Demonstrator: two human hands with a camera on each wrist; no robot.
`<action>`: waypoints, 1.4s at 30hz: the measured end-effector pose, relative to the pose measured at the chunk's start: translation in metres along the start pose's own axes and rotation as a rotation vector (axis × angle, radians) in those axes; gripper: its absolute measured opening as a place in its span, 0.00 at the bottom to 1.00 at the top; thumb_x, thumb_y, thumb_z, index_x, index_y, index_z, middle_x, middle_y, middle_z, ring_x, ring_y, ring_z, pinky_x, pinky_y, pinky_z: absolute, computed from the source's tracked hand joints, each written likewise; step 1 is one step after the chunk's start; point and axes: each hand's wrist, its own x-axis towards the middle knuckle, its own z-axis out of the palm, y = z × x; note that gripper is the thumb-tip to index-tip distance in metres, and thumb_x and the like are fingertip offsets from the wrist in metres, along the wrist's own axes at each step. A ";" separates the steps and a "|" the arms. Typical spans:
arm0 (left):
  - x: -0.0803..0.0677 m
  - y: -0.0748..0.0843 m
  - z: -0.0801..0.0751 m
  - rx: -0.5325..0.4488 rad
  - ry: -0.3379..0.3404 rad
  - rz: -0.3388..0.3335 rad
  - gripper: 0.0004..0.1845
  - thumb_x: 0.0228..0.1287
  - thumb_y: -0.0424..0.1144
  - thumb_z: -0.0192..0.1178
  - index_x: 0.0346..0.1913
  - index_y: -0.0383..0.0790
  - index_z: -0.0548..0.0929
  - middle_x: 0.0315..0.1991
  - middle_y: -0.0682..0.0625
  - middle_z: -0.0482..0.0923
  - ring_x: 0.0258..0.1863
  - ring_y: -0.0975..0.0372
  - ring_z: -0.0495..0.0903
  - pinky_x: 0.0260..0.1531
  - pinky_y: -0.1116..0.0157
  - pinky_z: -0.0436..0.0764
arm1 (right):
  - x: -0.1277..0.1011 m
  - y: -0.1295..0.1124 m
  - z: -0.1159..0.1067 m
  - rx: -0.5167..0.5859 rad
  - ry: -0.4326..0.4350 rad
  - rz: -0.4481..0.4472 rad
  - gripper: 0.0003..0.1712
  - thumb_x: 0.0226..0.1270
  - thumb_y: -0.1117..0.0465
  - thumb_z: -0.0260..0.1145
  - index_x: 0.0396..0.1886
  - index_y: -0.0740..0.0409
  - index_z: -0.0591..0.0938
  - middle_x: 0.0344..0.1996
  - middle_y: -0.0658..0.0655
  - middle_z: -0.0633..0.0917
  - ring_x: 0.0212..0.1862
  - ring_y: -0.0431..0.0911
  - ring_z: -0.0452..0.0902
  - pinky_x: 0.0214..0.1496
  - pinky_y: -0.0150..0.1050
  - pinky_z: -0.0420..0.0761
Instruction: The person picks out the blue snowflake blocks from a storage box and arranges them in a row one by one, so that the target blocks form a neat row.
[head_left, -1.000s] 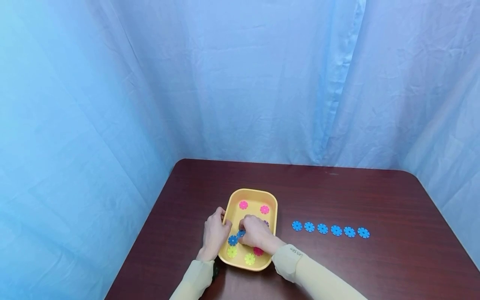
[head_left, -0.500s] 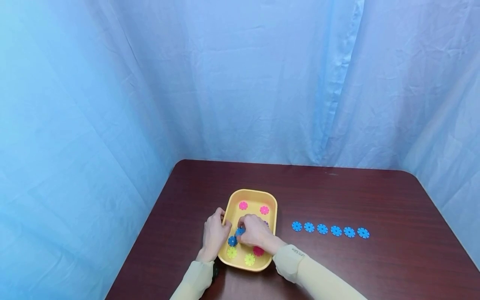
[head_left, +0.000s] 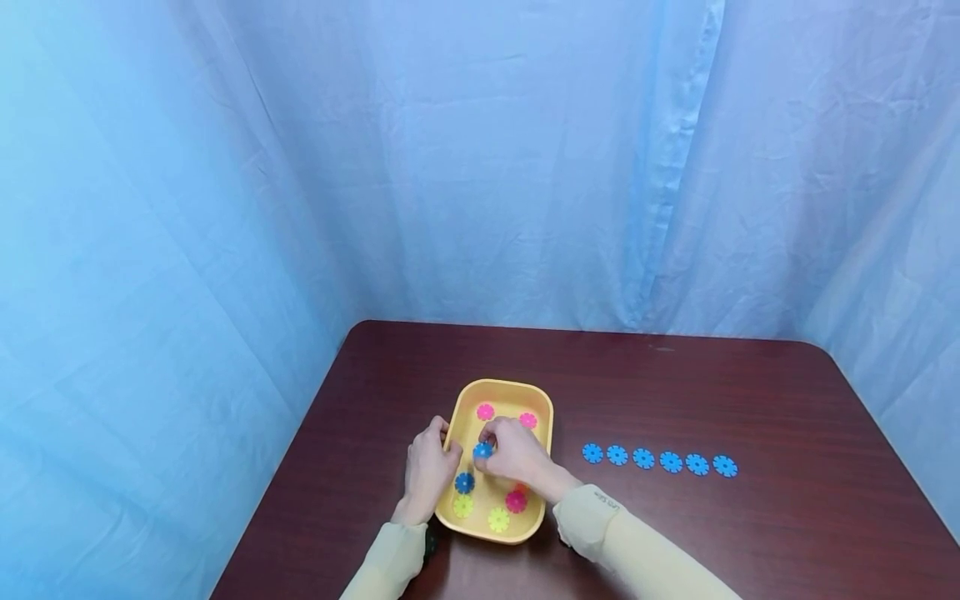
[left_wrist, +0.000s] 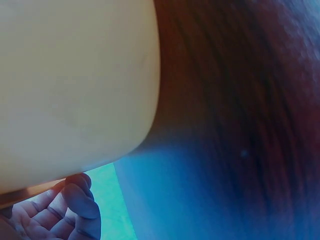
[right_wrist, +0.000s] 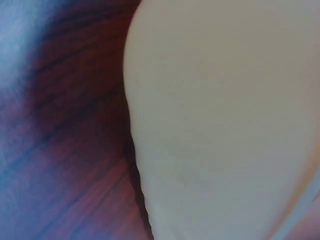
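Note:
My right hand [head_left: 517, 454] pinches a blue notched plastic disc [head_left: 483, 450] between thumb and fingertips, over the yellow tray [head_left: 501, 382]. Gripping the tray's left rim, my left hand [head_left: 430, 473] has its thumb inside and fingers outside. A darker blue disc [head_left: 464, 482] lies in the tray below the held one. Two yellow-green discs, a magenta disc [head_left: 516, 501] and two pink discs [head_left: 485, 412] also lie there. The left wrist view shows curled fingers [left_wrist: 82, 202] at its lower left. A pale surface hides most of the right wrist view.
To the tray's right, several blue discs [head_left: 643, 458] lie flat in a row on the dark red-brown table [head_left: 637, 542]. Light blue curtains [head_left: 487, 167] hang behind the table and at both sides.
The right hand has lifted the blue disc off the tray's floor, near the darker blue one, and moved it slightly farther from me. The left hand stays on the rim.

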 end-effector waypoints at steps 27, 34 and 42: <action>0.000 0.001 0.000 -0.019 -0.008 -0.018 0.07 0.48 0.34 0.59 0.32 0.43 0.74 0.22 0.56 0.72 0.18 0.66 0.71 0.19 0.68 0.70 | 0.000 0.007 -0.046 -0.001 0.098 0.000 0.17 0.42 0.49 0.72 0.32 0.51 0.81 0.25 0.45 0.76 0.26 0.38 0.69 0.30 0.33 0.71; -0.001 0.000 0.000 -0.018 -0.003 -0.014 0.07 0.48 0.33 0.59 0.32 0.44 0.74 0.22 0.56 0.73 0.18 0.65 0.71 0.19 0.68 0.70 | -0.002 0.014 -0.058 0.021 0.132 0.044 0.18 0.41 0.51 0.73 0.32 0.53 0.81 0.26 0.46 0.78 0.26 0.38 0.70 0.29 0.33 0.72; 0.000 0.001 0.000 -0.011 0.017 0.009 0.07 0.48 0.33 0.59 0.32 0.43 0.75 0.21 0.56 0.73 0.18 0.65 0.71 0.20 0.67 0.71 | -0.006 0.024 -0.070 0.029 0.165 0.062 0.17 0.41 0.52 0.73 0.32 0.52 0.81 0.26 0.47 0.76 0.27 0.40 0.69 0.30 0.34 0.72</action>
